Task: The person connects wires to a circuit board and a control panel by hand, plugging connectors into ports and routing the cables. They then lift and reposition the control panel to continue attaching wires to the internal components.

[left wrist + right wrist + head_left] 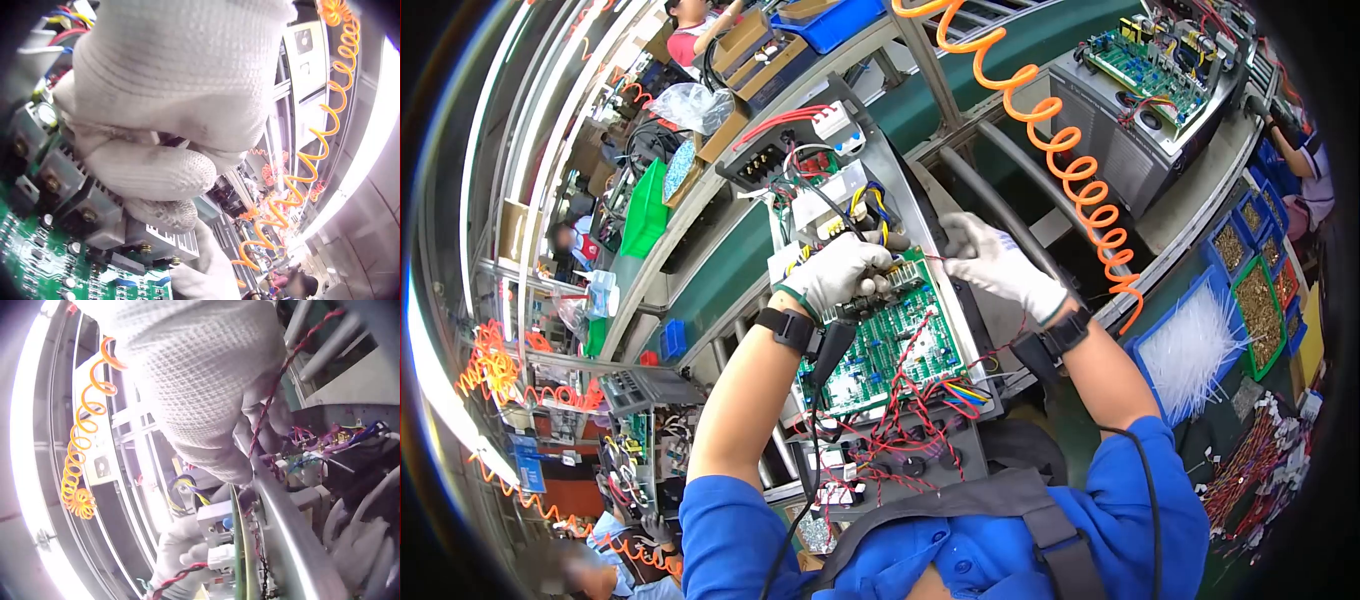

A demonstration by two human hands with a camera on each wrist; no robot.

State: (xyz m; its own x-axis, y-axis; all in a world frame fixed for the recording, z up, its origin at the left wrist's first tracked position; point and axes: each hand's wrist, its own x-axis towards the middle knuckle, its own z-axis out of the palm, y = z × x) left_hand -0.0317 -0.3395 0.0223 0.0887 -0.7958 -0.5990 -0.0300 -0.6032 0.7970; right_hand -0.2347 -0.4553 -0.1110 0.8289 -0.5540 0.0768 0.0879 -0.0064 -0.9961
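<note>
My gloved left hand [840, 275] lies with curled fingers over the finned heat sinks [164, 240] at the far end of a green circuit board [885, 350]. Its fingertips are right at the fins; I cannot tell whether they grip anything. At the board's right side, my gloved right hand [990, 262] pinches a red-and-black twisted wire [270, 400] between thumb and fingers, close to the metal wall [294, 531] of the housing. Beyond that wall, in the right wrist view, a white connector [222, 557] with another twisted wire [181, 579] sits beside the left hand.
More twisted red-and-black wires [900, 400] drape over the board's near end. An orange coiled hose [1060, 150] hangs at the right. A second open unit [1140, 110] stands on the line ahead. Blue bins [1190, 345] of parts and loose wires [1265, 470] lie right.
</note>
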